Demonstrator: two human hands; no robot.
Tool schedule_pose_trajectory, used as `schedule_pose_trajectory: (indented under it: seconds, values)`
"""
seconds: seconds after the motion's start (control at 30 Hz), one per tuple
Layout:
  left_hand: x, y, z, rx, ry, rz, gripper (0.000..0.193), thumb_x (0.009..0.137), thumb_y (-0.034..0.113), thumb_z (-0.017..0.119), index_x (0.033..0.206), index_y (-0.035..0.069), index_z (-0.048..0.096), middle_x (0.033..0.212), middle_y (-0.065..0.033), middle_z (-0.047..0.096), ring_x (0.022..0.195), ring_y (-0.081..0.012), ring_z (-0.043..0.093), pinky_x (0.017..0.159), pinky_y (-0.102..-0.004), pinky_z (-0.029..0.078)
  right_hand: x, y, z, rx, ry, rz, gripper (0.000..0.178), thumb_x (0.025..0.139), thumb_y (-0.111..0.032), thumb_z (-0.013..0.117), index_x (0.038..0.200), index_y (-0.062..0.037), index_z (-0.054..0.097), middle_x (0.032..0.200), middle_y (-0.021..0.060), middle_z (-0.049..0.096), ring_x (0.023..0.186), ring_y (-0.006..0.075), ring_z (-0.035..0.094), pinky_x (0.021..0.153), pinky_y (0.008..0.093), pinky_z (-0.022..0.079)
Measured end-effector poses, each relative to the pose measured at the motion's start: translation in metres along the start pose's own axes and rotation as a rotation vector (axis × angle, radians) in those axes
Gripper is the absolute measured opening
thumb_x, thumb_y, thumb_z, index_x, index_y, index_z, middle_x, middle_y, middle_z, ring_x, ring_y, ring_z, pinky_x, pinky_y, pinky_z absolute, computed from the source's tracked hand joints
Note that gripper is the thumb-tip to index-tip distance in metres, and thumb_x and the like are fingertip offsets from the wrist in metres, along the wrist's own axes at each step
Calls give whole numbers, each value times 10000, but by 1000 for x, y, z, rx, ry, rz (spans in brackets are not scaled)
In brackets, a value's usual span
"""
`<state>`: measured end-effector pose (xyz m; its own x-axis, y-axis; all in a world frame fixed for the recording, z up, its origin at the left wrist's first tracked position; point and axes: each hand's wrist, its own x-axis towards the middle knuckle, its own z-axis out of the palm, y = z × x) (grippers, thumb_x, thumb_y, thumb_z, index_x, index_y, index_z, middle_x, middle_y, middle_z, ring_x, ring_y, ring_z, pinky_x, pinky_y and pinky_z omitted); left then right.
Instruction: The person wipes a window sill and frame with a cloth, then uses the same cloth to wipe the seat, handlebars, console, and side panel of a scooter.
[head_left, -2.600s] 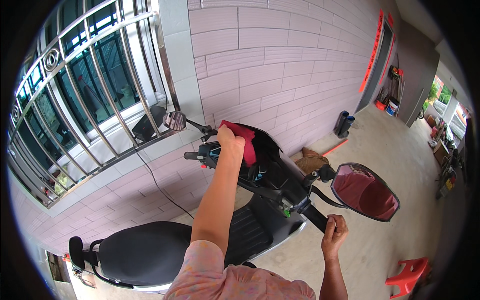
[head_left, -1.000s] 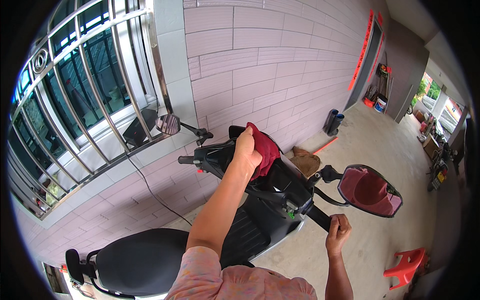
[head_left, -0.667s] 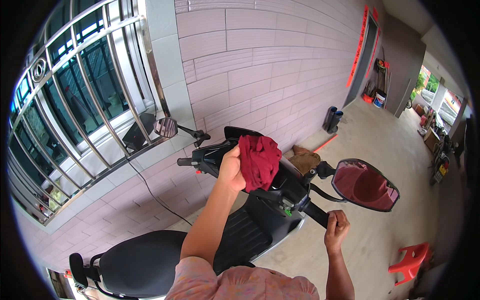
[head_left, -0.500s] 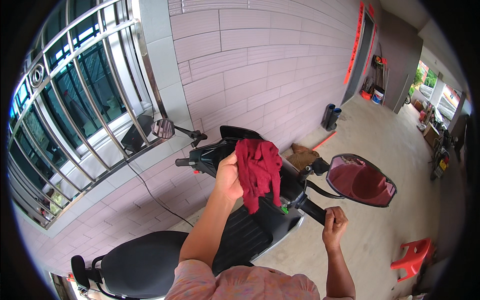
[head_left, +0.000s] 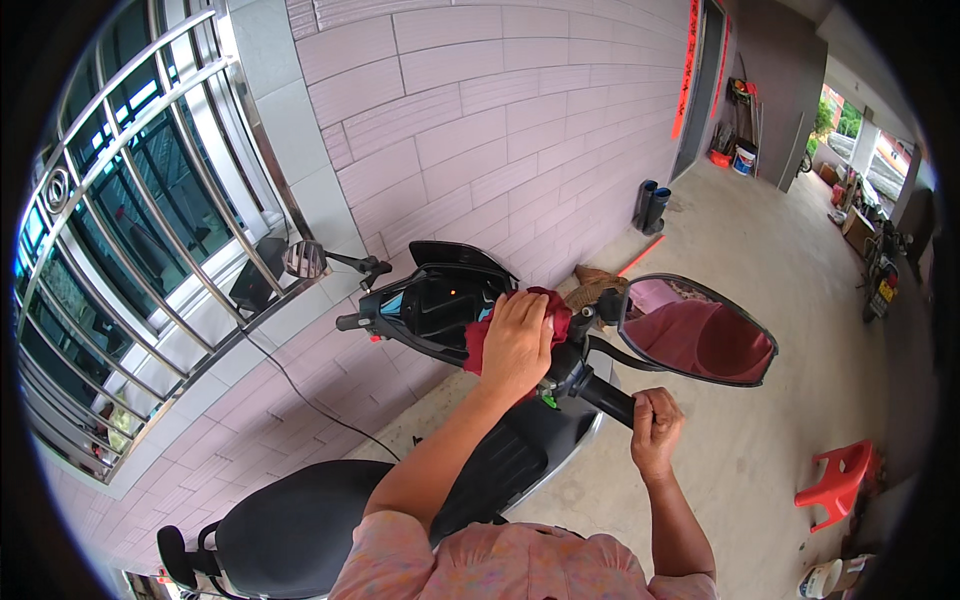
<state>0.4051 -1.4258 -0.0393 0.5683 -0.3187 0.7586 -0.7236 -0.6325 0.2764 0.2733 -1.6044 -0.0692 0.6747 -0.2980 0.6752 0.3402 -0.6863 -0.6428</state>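
Wall [head_left: 460, 120]: pink tiles, rising beyond the fingers of the left hand [head_left: 515, 345] and right hand [head_left: 656, 430].
Scooter [head_left: 490, 465]: black, reaching beneath the left fingers and across to the right ones.
Window grille [head_left: 184, 240]: silver bars, to the left of the left fingers and well apart from them.
Seat [head_left: 290, 525]: black and rounded, to the left of the left fingers and on their near side.
Stool [head_left: 838, 480]: red, to the right of the right fingers, well apart.
Boots [head_left: 652, 205]: a dark upright pair beside the wall, well beyond the right fingers.
Near mirror [head_left: 700, 330]: dark-rimmed, just beyond the right fingers.
Far mirror [head_left: 304, 259]: to the left of the left fingers, in front of the grille's lower end.
Cloth [head_left: 482, 350]: dark red, bunched under the left fingers, showing on both sides of them, against the handlebar cover [head_left: 435, 305].
Left hand: back upward, fingers bent over the cloth and gripping it.
Right hand: fingers curled round the black handlebar grip [head_left: 605, 397], at its outer end.
Green tab [head_left: 549, 400]: between both sets of fingers, nearer the left.
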Motion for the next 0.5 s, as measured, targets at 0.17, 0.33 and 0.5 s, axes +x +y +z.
schedule_pose_trajectory:
  seconds: [0.17, 0.33, 0.5]
  values:
    - [42, -10, 5, -39, -433, -96, 199, 792, 148, 475, 732, -14, 572, 794, -210, 592, 798, -357, 560, 721, -425, 440, 0, 2, -5, -15, -12, 25, 88, 779, -16, 515, 696, 9, 519, 650, 134, 534, 563, 285, 524, 523, 335, 410]
    - [73, -30, 19, 13, -738, -23, 234, 789, 176, 468, 737, -12, 596, 784, -224, 591, 768, -378, 563, 700, -443, 436, 0, 0, -2, -5, -10, 24, 80, 772, -7, 515, 694, 7, 521, 649, 134, 534, 570, 296, 527, 525, 342, 410]
    - [90, -31, 53, 164, -1025, 52, 272, 787, 216, 484, 763, -20, 617, 822, -228, 597, 789, -382, 570, 690, -434, 445, -1, 1, -3, -16, -6, 3, 70, 766, -2, 518, 697, 8, 525, 644, 134, 533, 569, 302, 525, 526, 346, 412]
